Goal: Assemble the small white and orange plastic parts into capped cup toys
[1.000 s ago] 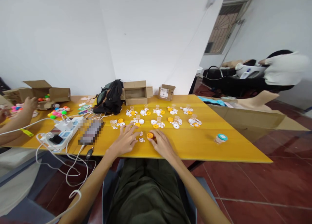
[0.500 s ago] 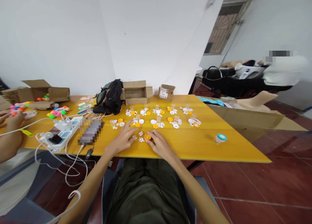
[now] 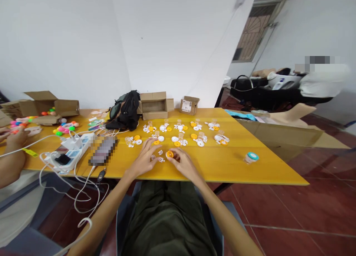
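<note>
My right hand (image 3: 184, 164) has its fingers and thumb closed on an orange round cap (image 3: 170, 154) with a white edge, tilted near the table's front. My left hand (image 3: 145, 159) holds nothing, its fingers spread and curved to the left of several small white perforated pieces (image 3: 161, 160). Beyond the hands sit groups of parts: orange discs (image 3: 177, 144), white discs (image 3: 175, 139) and small clear cups (image 3: 181, 136). What lies under the left fingers is partly hidden.
A clear cup with a teal lid (image 3: 252, 156) stands far right on the yellow table (image 3: 222, 167). Left are a phone (image 3: 103, 151), a white power strip (image 3: 80, 146) and cables. Behind stand a black bag (image 3: 125, 111) and cardboard boxes (image 3: 154, 105). Another person's hands (image 3: 13, 137) work at far left.
My right hand has tilted the orange cap up, showing its white edge, and curled more around it. My left hand has shifted slightly, its fingers still spread.
</note>
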{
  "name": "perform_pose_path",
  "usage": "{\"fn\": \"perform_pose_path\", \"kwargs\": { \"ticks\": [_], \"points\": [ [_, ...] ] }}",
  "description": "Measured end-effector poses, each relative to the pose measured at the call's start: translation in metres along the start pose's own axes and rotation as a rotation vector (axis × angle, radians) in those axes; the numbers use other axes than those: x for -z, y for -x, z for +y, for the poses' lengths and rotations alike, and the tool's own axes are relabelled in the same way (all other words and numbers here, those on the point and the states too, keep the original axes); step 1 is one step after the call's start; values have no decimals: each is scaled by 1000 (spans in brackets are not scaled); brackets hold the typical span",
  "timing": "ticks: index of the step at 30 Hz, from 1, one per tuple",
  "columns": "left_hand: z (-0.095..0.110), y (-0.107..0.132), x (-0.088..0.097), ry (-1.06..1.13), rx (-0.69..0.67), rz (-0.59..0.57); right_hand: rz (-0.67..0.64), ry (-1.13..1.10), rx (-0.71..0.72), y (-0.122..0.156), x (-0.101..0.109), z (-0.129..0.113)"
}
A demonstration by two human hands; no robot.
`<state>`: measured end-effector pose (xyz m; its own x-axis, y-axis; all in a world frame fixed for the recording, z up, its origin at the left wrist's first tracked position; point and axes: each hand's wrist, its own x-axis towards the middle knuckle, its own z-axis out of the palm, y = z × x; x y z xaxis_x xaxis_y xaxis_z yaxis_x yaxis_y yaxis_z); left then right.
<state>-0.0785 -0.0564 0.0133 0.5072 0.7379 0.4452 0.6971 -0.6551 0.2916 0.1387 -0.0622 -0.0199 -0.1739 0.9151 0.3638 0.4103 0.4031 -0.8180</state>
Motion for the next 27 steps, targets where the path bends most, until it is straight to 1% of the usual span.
{"fn": "perform_pose_path", "kwargs": {
  "ticks": [3,5,7,10,14,18,24,27],
  "points": [
    [14,-1,-9,-28,-22,13,-16,-173,-58,-2,1,2],
    [22,-2,-16,-66,-1,5,-41,-278,-89,-2,1,2],
    [26,-2,-20,-96,33,12,-75,-363,-113,-2,2,1],
    [29,-1,-21,-117,67,30,-109,-433,-138,-2,3,-2],
    [30,-1,-18,-114,57,22,-134,-459,-149,-2,4,-5],
    [30,-2,-18,-98,37,16,-123,-436,-130,-1,6,-7],
    [27,-2,-21,-73,-6,60,-119,-398,-65,-1,8,-6],
    [28,-2,-21,-70,-22,79,-102,-380,-73,-1,5,-5]
  ]
}}
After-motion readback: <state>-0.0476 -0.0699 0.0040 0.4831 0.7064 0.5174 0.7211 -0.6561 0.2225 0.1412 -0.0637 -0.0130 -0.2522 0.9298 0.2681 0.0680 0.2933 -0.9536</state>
